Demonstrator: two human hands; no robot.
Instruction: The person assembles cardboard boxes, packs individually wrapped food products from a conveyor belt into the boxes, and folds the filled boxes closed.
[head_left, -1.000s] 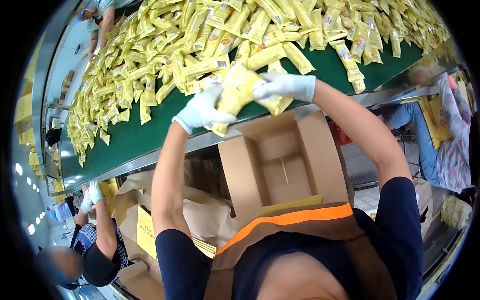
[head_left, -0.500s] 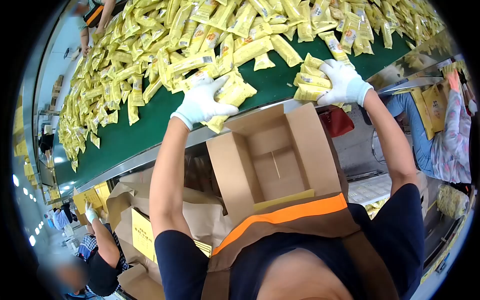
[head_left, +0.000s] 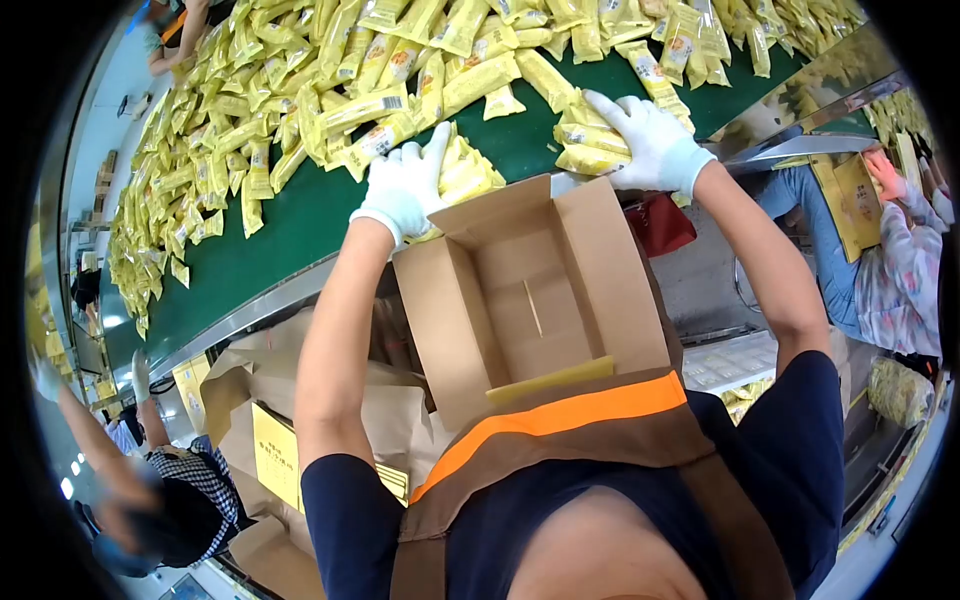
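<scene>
My left hand point(head_left: 402, 190), in a white glove, is at the near edge of the green conveyor belt point(head_left: 225, 270), thumb and fingers around a bunch of yellow packets point(head_left: 468, 172). My right hand point(head_left: 655, 148), gloved the same way, grips another bunch of yellow packets point(head_left: 590, 138) from its right side. Both bunches are over the belt edge, just beyond an open cardboard box point(head_left: 540, 310) in front of my body. The box flaps stand apart, and its brown inside shows. My palms and part of the packets are hidden by the gloves.
A large heap of yellow packets point(head_left: 390, 60) covers the far belt. Brown paper and another carton point(head_left: 275, 455) lie at left, near a person in a checked garment point(head_left: 215, 480). At right, another person's pink-gloved hand point(head_left: 885, 175) is by a yellow box point(head_left: 858, 205).
My two hands have drawn slightly closer together, each with its packets. The view has shifted a little. The person at left has raised both arms away from the yellow box.
</scene>
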